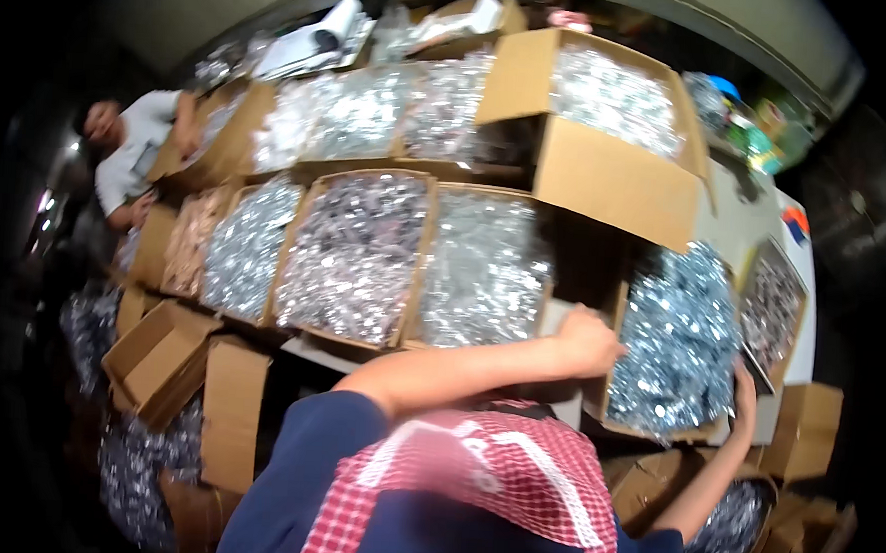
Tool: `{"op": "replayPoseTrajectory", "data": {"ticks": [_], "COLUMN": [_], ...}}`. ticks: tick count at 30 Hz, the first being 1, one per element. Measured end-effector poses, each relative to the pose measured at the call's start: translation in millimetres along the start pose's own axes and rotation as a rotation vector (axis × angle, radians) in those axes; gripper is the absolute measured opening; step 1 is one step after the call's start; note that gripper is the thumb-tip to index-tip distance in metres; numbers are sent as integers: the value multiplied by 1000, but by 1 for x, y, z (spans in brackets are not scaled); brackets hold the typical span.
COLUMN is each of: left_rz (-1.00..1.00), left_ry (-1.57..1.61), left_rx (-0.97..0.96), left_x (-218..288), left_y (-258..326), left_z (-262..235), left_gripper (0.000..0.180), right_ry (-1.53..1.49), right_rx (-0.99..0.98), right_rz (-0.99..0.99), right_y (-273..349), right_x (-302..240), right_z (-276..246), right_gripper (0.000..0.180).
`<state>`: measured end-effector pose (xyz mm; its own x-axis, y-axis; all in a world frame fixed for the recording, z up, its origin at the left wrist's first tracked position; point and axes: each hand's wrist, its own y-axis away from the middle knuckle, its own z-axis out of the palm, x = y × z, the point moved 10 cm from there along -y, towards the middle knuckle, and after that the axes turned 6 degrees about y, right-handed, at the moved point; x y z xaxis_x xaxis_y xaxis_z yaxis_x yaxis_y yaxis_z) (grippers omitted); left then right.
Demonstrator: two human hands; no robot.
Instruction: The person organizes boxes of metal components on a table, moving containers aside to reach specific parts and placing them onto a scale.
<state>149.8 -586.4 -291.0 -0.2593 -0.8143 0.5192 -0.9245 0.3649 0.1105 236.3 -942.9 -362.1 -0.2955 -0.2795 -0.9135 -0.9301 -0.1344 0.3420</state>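
A cardboard box (611, 390) heaped with shiny bluish clear packets (675, 334) is between my two hands on the right part of the table. My left hand (590, 342) reaches across and grips its left edge with curled fingers. Against the right side of the same box lies my right hand (745, 398), holding it there; some of its fingers are hidden by the packets. Just left of my left hand stands an open box of clear packets (483, 269). To the right, a smaller box (774, 306) holds greyish packets.
More filled boxes line the table leftward, one with copper-coloured packets (192, 243). An open-flapped carton (613, 185) stands behind the dark gap. Another person (134, 150) works at the far left. Cardboard boxes (163, 352) and bags of packets (147, 471) stand below the table edge.
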Motion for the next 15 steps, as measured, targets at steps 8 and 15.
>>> {"op": "replayPoseTrajectory", "data": {"ticks": [8, 15], "left_rz": [-87, -63], "left_ry": [119, -65], "left_rx": [373, 348], "left_x": [-32, -27], "left_y": [3, 7], "left_z": [-37, -31], "left_gripper": [61, 59], "right_ry": [-508, -488], "right_rx": [-11, 33], "right_rz": [-20, 56], "right_y": [-6, 18], "right_x": [8, -23], "right_z": [39, 62], "right_gripper": [50, 51]}}
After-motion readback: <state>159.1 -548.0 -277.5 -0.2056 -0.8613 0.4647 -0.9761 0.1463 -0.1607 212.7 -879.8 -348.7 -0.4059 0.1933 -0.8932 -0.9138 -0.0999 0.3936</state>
